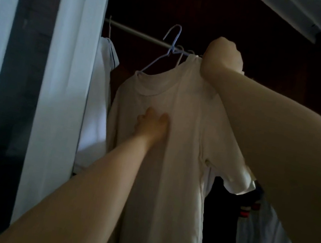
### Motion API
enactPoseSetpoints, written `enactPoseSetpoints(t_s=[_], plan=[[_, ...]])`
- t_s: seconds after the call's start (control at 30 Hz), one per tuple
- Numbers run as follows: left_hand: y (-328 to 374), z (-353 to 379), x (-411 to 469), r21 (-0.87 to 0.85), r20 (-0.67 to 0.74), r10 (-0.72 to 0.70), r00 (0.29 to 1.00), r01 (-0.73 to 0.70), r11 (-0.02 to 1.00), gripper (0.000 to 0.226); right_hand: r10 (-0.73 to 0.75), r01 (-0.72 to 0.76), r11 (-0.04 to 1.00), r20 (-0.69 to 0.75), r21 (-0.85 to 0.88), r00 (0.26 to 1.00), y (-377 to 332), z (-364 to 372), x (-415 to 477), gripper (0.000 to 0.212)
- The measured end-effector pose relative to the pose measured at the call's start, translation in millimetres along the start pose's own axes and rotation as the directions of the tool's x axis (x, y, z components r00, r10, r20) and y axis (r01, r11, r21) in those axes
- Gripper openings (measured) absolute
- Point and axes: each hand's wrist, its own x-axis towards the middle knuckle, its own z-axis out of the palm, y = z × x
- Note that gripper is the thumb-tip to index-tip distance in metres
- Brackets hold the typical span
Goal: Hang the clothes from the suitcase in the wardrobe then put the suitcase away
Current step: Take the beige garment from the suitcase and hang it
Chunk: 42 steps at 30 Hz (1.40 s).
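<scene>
Reaching up, the right hand [223,55] is a closed fist around the top of the white T-shirt [183,146], right at the wardrobe rod [136,32]. It is likely clasping the shirt's hidden hanger to seat the hook. The left hand [151,127] lies against the shirt's chest, probably steadying the cloth; whether it pinches fabric I cannot tell. An empty lilac hanger [172,44] hangs just beside, with another white garment [98,93] toward the rod's left end and dark clothes [221,207] and a pale bag [268,236] at lower right. The suitcase is out of view. No writing can be read anywhere.
</scene>
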Motion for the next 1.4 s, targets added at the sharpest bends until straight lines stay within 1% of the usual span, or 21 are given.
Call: enactPoseSetpoints(t_s=[0.17, 0.27, 0.4, 0.53, 0.63, 0.7, 0.8, 0.9, 1.13, 1.23, 1.3, 1.33, 1.4], plan=[[-6.6, 9.9, 2.5, -0.030, 0.011, -0.034, 0.999, 0.034, 0.999, 0.062, 0.000, 0.000, 1.000, 0.010, -0.004, 1.000, -20.7, 20.7, 9.1, 0.017], [-10.8, 13.8, 0.8, -0.026, 0.027, -0.052, 0.998, 0.053, 0.998, 0.060, 0.005, -0.004, 1.000, 0.009, -0.011, 1.000, -22.4, 28.0, 8.0, 0.019], [-12.3, 17.2, -3.2, -0.037, 0.040, -0.054, 0.998, 0.056, 0.998, 0.059, -0.029, 0.029, 1.000, 0.011, -0.008, 1.000, -27.3, 30.2, 7.3, 0.021], [-10.8, 19.7, -7.8, -0.061, 0.066, -0.065, 0.996, 0.069, 0.996, 0.062, -0.042, 0.044, 0.999, 0.057, -0.023, 0.997, -34.5, 36.5, 8.2, 0.023], [-14.7, 20.9, -10.8, -0.062, 0.068, -0.074, 0.995, 0.079, 0.995, 0.062, -0.041, 0.043, 0.999, 0.097, -0.017, 0.994, -33.9, 52.0, 1.0, 0.030], [-18.2, 22.6, -13.3, -0.078, 0.077, -0.097, 0.992, 0.103, 0.992, 0.063, -0.041, 0.040, 0.999, 0.130, 0.005, 0.991, -29.1, 59.0, -2.8, 0.032], [-22.1, 25.6, -22.8, -0.069, 0.076, -0.144, 0.987, 0.150, 0.986, 0.063, -0.036, 0.030, 0.999, 0.185, 0.035, 0.982, -18.7, 58.0, -7.0, 0.024], [-22.9, 26.5, -38.0, -0.084, 0.086, -0.166, 0.982, 0.173, 0.981, 0.065, -0.052, 0.049, 0.999, 0.232, 0.020, 0.971, -5.4, 48.4, -15.3, 0.017], [-10.5, 21.1, -83.9, -0.093, 0.068, -0.154, 0.986, 0.160, 0.983, 0.062, 0.004, -0.046, 0.992, 0.342, 0.115, 0.940, 35.3, 23.5, -53.2, 0.028], [-5.5, 16.1, -109.1, -0.119, 0.082, -0.134, 0.988, 0.143, 0.982, 0.063, 0.005, -0.056, 0.992, 0.419, 0.111, 0.908, 56.8, 18.8, -74.2, 0.012], [-3.0, 13.0, -126.7, -0.156, 0.086, -0.135, 0.987, 0.147, 0.977, 0.063, 0.035, -0.091, 0.991, 0.465, 0.098, 0.884, 70.7, 15.4, -89.2, 0.007], [-1.7, 11.5, -136.6, -0.164, 0.072, -0.132, 0.989, 0.142, 0.976, 0.062, 0.050, -0.111, 0.989, 0.489, 0.096, 0.871, 77.1, 12.4, -97.2, 0.006], [0.3, 7.8, -158.1, -0.183, 0.039, -0.133, 0.990, 0.137, 0.973, 0.060, 0.070, -0.129, 0.989, 0.527, 0.075, 0.847, 87.8, 4.7, -113.5, 0.012]])
